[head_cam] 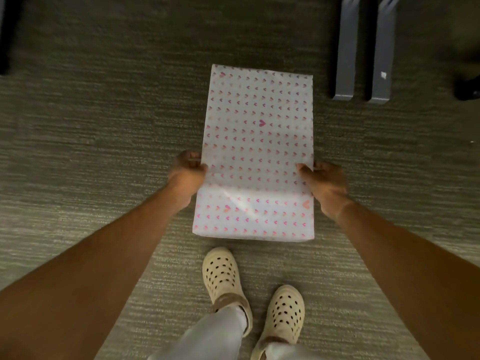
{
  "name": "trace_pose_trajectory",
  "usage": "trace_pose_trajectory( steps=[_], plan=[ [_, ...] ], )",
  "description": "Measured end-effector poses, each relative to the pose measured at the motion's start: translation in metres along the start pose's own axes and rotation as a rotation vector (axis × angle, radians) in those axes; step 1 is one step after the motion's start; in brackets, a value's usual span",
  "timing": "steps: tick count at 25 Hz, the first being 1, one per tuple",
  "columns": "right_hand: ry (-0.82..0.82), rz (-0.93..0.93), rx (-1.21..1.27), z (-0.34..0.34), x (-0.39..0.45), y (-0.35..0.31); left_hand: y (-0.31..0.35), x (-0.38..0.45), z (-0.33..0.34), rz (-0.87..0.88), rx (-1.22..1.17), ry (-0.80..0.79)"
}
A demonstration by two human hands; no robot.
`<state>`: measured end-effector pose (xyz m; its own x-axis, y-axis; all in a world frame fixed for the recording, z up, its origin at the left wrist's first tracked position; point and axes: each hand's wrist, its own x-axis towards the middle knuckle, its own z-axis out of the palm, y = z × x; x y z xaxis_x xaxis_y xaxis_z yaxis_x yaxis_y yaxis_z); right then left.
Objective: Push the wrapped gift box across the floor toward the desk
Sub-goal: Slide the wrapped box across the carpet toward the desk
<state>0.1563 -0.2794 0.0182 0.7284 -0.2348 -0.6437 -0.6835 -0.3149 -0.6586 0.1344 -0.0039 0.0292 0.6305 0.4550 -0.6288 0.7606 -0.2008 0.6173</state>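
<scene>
The gift box (257,141) is wrapped in white paper with small pink hearts and lies flat on the grey carpet, its long side pointing away from me. My left hand (187,175) grips its left edge near the near end, thumb on top. On the opposite edge my right hand (324,183) holds the box the same way. Two grey metal desk legs (363,48) stand on the floor just beyond the box's far right corner.
My two feet in cream perforated clogs (223,276) stand right behind the box's near end. A dark furniture leg (6,35) rises at the far left, and a dark object (467,89) sits at the right edge. Carpet (104,126) spreads to the left of the box.
</scene>
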Motion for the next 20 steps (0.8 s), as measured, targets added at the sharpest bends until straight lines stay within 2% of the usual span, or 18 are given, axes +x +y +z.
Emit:
trace_pose_trajectory(
  steps=[6, 10, 20],
  plan=[
    [-0.010, -0.112, -0.014, 0.003, 0.050, -0.036, 0.047, 0.043, 0.004, 0.199, -0.029, -0.162],
    [0.027, -0.128, -0.009, 0.009, 0.105, -0.052, 0.074, 0.097, 0.030, 0.124, 0.032, -0.032],
    [0.099, -0.270, -0.053, 0.005, 0.238, -0.112, 0.147, 0.203, 0.084, 0.164, -0.101, -0.044]
  ],
)
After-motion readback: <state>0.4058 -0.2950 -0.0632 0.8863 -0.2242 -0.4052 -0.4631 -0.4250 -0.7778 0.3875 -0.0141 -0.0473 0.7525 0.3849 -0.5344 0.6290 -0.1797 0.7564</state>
